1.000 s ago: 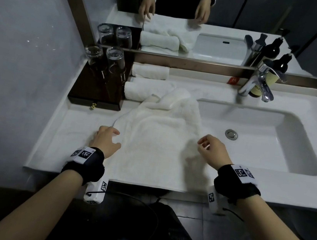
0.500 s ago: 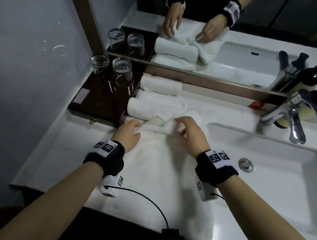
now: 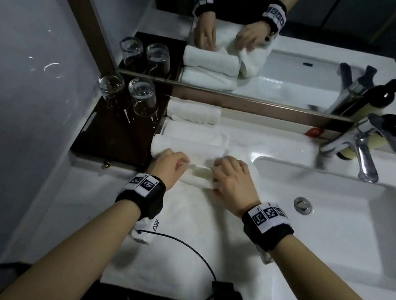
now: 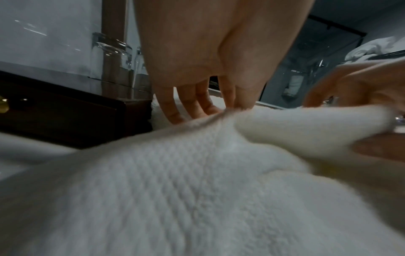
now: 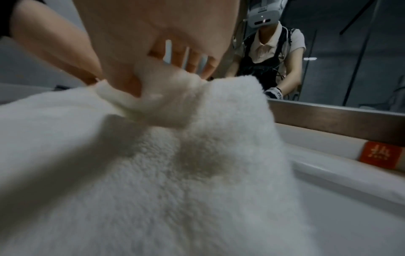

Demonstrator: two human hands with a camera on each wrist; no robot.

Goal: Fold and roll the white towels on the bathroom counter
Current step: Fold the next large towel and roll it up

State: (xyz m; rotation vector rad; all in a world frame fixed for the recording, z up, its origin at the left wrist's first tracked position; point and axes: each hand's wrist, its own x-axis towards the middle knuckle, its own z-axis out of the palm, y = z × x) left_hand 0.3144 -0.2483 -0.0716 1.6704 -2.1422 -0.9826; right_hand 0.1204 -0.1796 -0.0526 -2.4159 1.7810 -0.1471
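Observation:
A white towel (image 3: 180, 235) lies lengthwise on the counter (image 3: 78, 209), from the front edge to my hands. Its far end is bunched into a small fold (image 3: 200, 172) between them. My left hand (image 3: 182, 164) pinches that fold's left end with thumb and forefinger, which the left wrist view shows on the towel (image 4: 197, 173). My right hand (image 3: 218, 175) grips the right end, its thumb tucked under the fold of the towel (image 5: 175, 173). Two rolled white towels (image 3: 193, 112) (image 3: 193, 135) lie behind, by the mirror.
A dark wooden tray (image 3: 117, 141) holding two upturned glasses (image 3: 110, 88) stands left of the towels. The sink basin (image 3: 334, 218) with its drain (image 3: 301, 205) and chrome faucet (image 3: 358, 148) lies to the right. A black cable (image 3: 179, 242) crosses the towel.
Both hands moved from the towel's sides to its far end and took hold of it, turning the end over into a small fold. The head view has leaned in closer.

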